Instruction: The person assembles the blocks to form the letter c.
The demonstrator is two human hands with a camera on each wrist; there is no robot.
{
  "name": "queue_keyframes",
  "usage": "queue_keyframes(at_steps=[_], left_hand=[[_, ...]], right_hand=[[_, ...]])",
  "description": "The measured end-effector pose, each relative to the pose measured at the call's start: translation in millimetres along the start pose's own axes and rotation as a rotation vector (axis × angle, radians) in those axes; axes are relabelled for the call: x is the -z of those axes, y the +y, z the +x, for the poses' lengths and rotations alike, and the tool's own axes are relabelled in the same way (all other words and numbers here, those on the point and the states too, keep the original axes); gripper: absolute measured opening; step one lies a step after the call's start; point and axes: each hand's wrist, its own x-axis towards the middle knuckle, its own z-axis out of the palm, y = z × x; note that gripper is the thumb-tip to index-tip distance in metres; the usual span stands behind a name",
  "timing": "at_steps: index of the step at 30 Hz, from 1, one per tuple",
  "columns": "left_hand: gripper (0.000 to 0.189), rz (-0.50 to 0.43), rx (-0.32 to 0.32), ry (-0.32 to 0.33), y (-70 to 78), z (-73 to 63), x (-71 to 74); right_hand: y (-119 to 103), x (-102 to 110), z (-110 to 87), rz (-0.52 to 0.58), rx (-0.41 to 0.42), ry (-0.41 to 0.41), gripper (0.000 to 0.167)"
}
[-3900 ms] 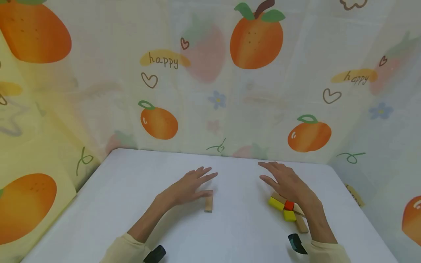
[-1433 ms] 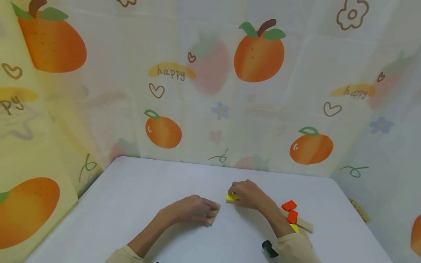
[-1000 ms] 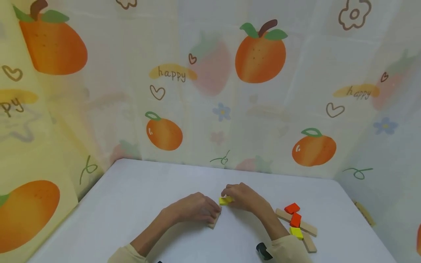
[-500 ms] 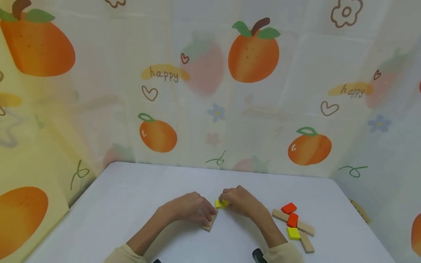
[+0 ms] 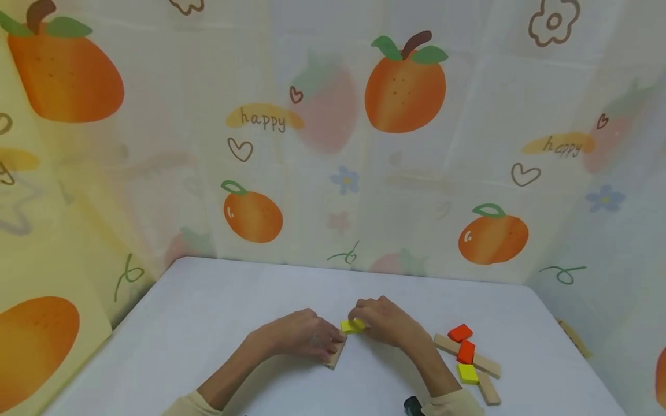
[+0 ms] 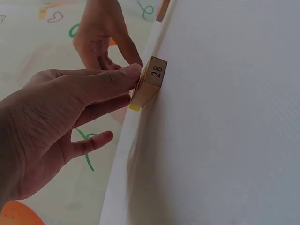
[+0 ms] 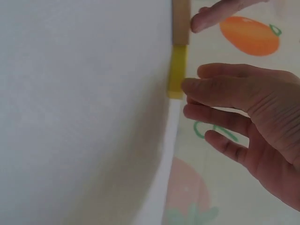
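My left hand pinches a plain wooden block lying flat on the white table. In the left wrist view the end of that wooden block bears the number 28, with the thumb of my left hand against its edge. My right hand holds a yellow block at the far end of the wooden one. In the right wrist view the yellow block meets the wooden block end to end, and the thumb of my right hand touches its edge.
To the right lies a loose group: two red blocks, another yellow block and several plain wooden blocks, some touching or overlapping. Behind the white table hangs a fruit-printed cloth.
My right hand has brought the yellow block leftward from the loose group to the wooden block. My left hand has taken hold of the wooden block, which now lies at a slant.
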Motion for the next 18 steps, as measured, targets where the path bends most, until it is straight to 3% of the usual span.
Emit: queue_keyframes(at_steps=[8, 18], left_hand=[[0.025, -0.077, 0.119, -0.01, -2.9, 7.7, 0.7], [0.035, 0.013, 0.074, -0.05, -12.0, 16.7, -6.0]], right_hand=[[-1, 23, -14.8, -0.018, -0.039, -0.051, 0.033], [9, 51, -50.2, -0.064, -0.065, -0.043, 0.031]])
